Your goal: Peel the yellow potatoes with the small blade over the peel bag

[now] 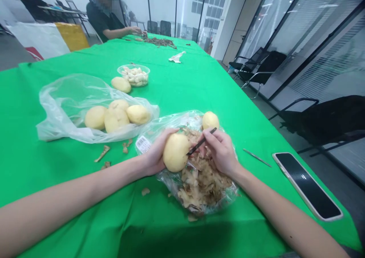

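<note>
My left hand (157,152) grips a peeled yellow potato (175,152) over a clear plastic bag heaped with brown peelings (203,182). My right hand (220,151) pinches a slim dark peeler (201,141), its tip at the potato's right side. Another peeled potato (210,120) rests at the far edge of that bag. To the left, a second plastic bag (67,110) holds several peeled potatoes (116,115). Farther on, a single potato (121,84) sits beside a clear bowl (133,75) of pale peeled pieces.
Green cloth (71,182) covers the table, with loose peelings (102,153) on it. A smartphone (307,185) and a thin metal tool (256,157) lie to my right. A co-worker (107,18) sits at the far end by a pile of peelings (159,42). Black chairs (322,121) stand along the right.
</note>
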A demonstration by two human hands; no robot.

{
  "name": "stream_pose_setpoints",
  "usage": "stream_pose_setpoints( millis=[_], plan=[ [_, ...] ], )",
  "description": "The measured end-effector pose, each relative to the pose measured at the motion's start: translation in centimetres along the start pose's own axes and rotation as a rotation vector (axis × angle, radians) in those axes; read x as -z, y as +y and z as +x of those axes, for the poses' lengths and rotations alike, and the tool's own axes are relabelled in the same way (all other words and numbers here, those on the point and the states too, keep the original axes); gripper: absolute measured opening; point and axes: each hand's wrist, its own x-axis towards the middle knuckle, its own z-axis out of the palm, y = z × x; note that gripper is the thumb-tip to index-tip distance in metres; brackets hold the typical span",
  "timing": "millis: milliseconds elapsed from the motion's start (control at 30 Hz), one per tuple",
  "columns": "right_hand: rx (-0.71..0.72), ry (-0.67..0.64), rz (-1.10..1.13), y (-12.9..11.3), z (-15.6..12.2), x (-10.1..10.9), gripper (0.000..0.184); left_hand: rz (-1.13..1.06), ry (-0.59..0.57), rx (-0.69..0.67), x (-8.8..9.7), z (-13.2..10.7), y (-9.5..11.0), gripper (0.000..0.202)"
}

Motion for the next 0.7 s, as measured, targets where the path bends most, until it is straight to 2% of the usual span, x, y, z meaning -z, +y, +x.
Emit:
stream_pose_setpoints(
  millis=[167, 367, 600, 700],
  plan=[
    [-0.037, 0.073, -0.026, 0.3, 0.5, 0.2, 0.032, 0.0, -0.023, 0.03, 0.3, 0.2, -0.2, 0.039],
    [0.073, 0.272, -0.282, -0.1, 1.4, 1.0, 0.038, -0.044, -0.135, -0.009, 0.6, 0.1, -0.4, 0.039],
    [0.199, 0.38, -0.437, 0.2, 1.1, 1.2, 0.031, -0.12, -0.036, 0.023, -1.7, -0.4, 0.9, 0.043],
    [0.217, 0.429, -0.416, 0.3, 1.0, 1.2, 0.026, -0.183, 0.0, 0.006, -2.8, -0.5, 1.3, 0.047]
  ],
)
